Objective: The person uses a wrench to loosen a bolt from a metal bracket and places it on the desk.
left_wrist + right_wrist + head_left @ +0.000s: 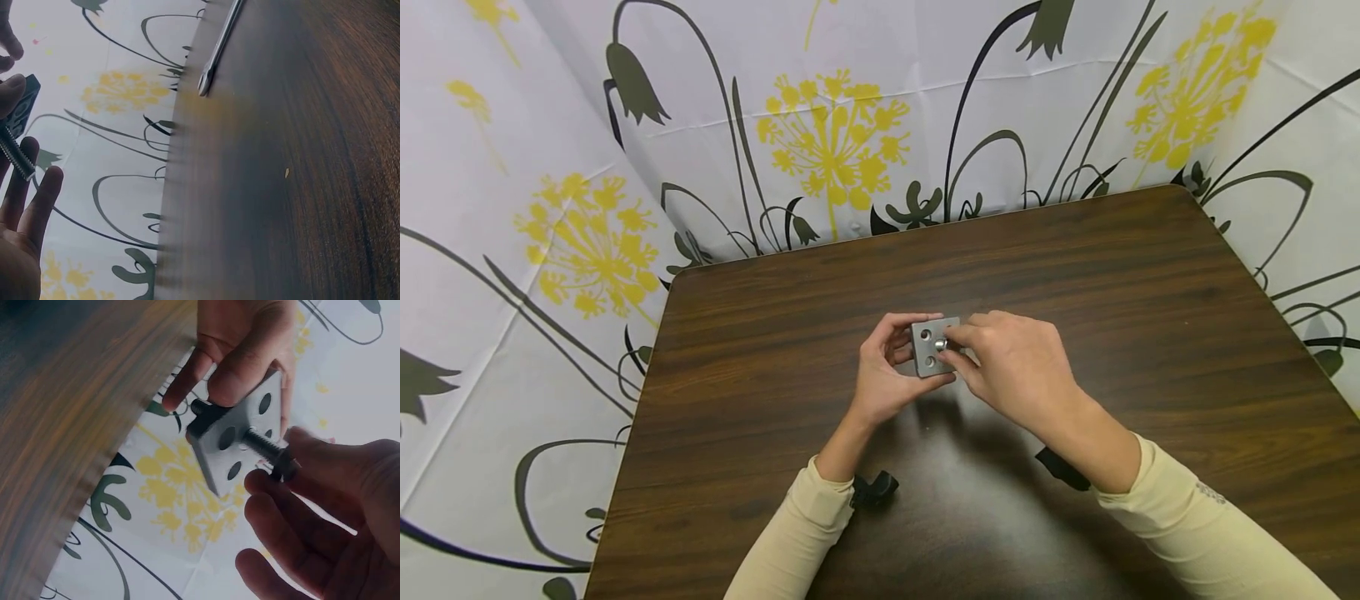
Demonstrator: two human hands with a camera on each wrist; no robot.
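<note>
Left hand (883,379) has the metal plate (209,456) clamped, thumb along one edge, fingers along the opposite one. Plate is held up off the bench (737,375), holed face turned toward the right hand (1018,367).

Bolt (265,448) stands out of that face, part of its thread exposed between plate and head. Right thumb and index finger are together on the head end, pinching it; in the right wrist view the other right fingers are curled loosely, clear of the plate.

Threaded end (17,156) pokes out on the far side, next to the left fingers. Can't tell for sure if it's the same bolt. Two left fingers are spread there, not wrapped round it.

Left wrist view also has a long metal tool (219,50) flat on the bench, near its edge. Floral-print cloth (865,50) hangs behind.
</note>
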